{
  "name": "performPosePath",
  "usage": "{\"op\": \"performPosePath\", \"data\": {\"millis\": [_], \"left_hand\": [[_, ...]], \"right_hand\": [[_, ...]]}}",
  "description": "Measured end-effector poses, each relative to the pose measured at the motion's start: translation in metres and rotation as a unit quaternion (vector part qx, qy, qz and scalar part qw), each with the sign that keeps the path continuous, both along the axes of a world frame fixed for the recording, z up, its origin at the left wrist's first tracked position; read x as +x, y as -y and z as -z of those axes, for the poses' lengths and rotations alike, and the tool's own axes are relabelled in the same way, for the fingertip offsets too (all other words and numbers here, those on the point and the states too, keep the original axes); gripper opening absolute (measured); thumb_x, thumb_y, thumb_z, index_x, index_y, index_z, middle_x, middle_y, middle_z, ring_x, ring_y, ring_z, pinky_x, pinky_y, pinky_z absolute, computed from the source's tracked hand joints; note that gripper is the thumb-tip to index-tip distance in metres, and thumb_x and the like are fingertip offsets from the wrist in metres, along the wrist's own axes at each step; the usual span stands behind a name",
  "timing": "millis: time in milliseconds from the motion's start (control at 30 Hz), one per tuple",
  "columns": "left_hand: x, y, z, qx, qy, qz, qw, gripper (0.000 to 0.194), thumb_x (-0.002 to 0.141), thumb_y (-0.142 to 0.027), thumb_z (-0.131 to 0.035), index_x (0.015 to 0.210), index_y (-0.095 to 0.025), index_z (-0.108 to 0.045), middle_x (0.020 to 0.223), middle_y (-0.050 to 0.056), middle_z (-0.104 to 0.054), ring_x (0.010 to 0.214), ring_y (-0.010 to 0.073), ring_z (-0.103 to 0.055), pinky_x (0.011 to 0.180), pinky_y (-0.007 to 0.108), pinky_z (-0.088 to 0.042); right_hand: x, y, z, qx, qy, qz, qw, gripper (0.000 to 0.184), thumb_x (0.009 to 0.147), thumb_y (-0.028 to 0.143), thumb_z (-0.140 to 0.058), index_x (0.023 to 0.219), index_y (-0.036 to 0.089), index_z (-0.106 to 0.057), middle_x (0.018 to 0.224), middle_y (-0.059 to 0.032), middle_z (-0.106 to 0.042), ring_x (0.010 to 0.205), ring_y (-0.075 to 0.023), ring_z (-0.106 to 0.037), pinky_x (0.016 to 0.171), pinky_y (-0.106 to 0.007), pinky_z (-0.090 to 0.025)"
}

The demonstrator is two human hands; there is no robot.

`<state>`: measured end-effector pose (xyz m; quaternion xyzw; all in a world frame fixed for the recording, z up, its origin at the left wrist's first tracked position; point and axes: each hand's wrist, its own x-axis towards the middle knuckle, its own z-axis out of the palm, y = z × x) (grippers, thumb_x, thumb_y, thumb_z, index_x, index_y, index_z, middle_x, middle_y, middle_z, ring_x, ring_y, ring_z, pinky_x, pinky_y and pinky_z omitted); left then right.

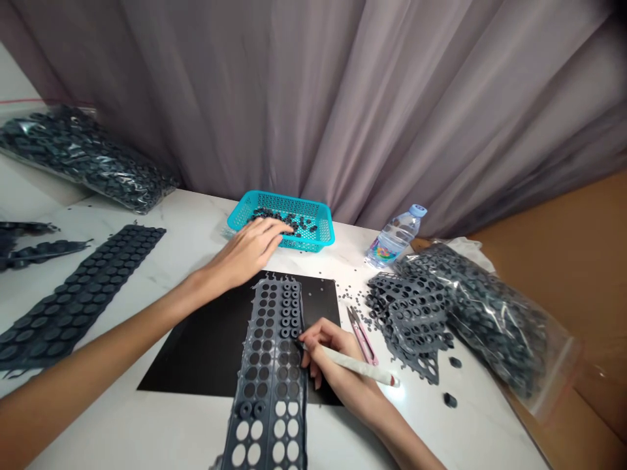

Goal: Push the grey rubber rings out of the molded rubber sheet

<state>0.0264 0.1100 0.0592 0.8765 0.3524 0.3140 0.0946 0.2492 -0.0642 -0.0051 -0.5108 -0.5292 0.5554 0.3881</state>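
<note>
My left hand (252, 251) reaches to the near rim of a turquoise perforated basket (321, 243), palm down and fingers stretched out over it. Small black rubber pieces (304, 224) lie scattered inside the basket. In my right hand (333, 352) is a white pen-shaped tool (360, 367), its dark tip at the right edge of a long grey rubber sheet (270, 378) with rows of round holes. Ring-shaped pieces (290, 310) fill the sheet's upper right rows, and two more sit lower left. A black mat (200, 352) lies partly under the sheet.
Right of the mat are pink-handled snips (362, 336), a pile of perforated rubber scraps (411, 313), a water bottle (396, 235) and a bag of black pieces (494, 320). On the left lie another rubber strip (93, 281) and a full plastic bag (88, 156).
</note>
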Motion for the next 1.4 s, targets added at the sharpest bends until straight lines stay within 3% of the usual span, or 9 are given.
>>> {"op": "performPosePath", "data": {"millis": [167, 300, 467, 800, 1067, 1233, 1400], "left_hand": [[0.002, 0.083, 0.020, -0.169, 0.011, 0.076, 0.983, 0.022, 0.111, -0.034, -0.048, 0.118, -0.025, -0.067, 0.116, 0.004, -0.069, 0.107, 0.0211, -0.068, 0.100, 0.039, -0.054], [0.001, 0.113, 0.051, -0.219, -0.006, 0.095, 0.971, 0.020, 0.107, -0.032, -0.054, 0.124, -0.027, -0.064, 0.113, 0.004, -0.064, 0.095, 0.0192, -0.069, 0.088, 0.035, -0.059], [-0.003, 0.113, 0.070, -0.212, -0.001, 0.093, 0.973, 0.021, 0.106, -0.034, -0.057, 0.124, -0.027, -0.066, 0.110, 0.004, -0.059, 0.082, 0.0153, -0.065, 0.075, 0.029, -0.058], [-0.014, 0.122, 0.050, -0.277, -0.049, 0.101, 0.954, 0.037, 0.103, -0.048, -0.063, 0.137, -0.033, -0.063, 0.120, 0.003, -0.054, 0.087, 0.0161, -0.068, 0.081, 0.030, -0.058], [-0.008, 0.117, 0.060, -0.250, -0.024, 0.102, 0.963, 0.027, 0.105, -0.039, -0.060, 0.129, -0.030, -0.066, 0.130, 0.006, -0.058, 0.080, 0.0143, -0.065, 0.076, 0.031, -0.057], [-0.005, 0.115, 0.060, -0.265, -0.006, 0.103, 0.959, 0.028, 0.112, -0.025, -0.041, 0.123, -0.028, -0.066, 0.125, 0.004, -0.059, 0.099, 0.0168, -0.068, 0.091, 0.032, -0.054], [-0.005, 0.112, 0.063, -0.265, 0.006, 0.102, 0.959, 0.028, 0.112, -0.023, -0.040, 0.121, -0.027, -0.067, 0.122, 0.004, -0.059, 0.111, 0.0183, -0.066, 0.097, 0.032, -0.051]], "right_hand": [[-0.001, -0.001, -0.007, 0.019, 0.009, 0.077, 0.997, 0.024, 0.099, 0.044, -0.067, 0.100, 0.020, -0.064, 0.075, 0.0002, -0.068, 0.056, -0.0125, -0.058, 0.050, -0.022, -0.048], [0.006, -0.002, -0.005, 0.029, 0.028, 0.069, 0.997, 0.021, 0.097, 0.040, -0.070, 0.094, 0.020, -0.064, 0.073, 0.0004, -0.068, 0.054, -0.0124, -0.058, 0.050, -0.022, -0.048], [0.012, -0.002, 0.001, 0.020, 0.026, 0.018, 0.999, 0.018, 0.100, 0.037, -0.066, 0.096, 0.019, -0.066, 0.078, -0.0011, -0.070, 0.056, -0.0122, -0.059, 0.052, -0.022, -0.049], [0.011, 0.000, 0.000, 0.001, 0.035, 0.000, 0.999, 0.005, 0.096, 0.025, -0.066, 0.095, 0.020, -0.066, 0.078, 0.0014, -0.067, 0.060, -0.0118, -0.058, 0.052, -0.021, -0.047], [0.010, -0.001, -0.003, 0.007, 0.070, 0.000, 0.998, 0.005, 0.096, 0.022, -0.063, 0.094, 0.020, -0.068, 0.080, 0.0008, -0.066, 0.063, -0.0120, -0.057, 0.055, -0.021, -0.045], [0.010, -0.001, 0.001, 0.001, 0.063, 0.009, 0.998, 0.004, 0.094, 0.022, -0.065, 0.096, 0.021, -0.068, 0.078, 0.0013, -0.067, 0.063, -0.0127, -0.057, 0.052, -0.021, -0.043], [0.010, -0.001, 0.002, -0.004, 0.061, 0.008, 0.998, 0.004, 0.095, 0.023, -0.064, 0.096, 0.021, -0.068, 0.078, 0.0011, -0.068, 0.061, -0.0126, -0.056, 0.050, -0.021, -0.040]]}}
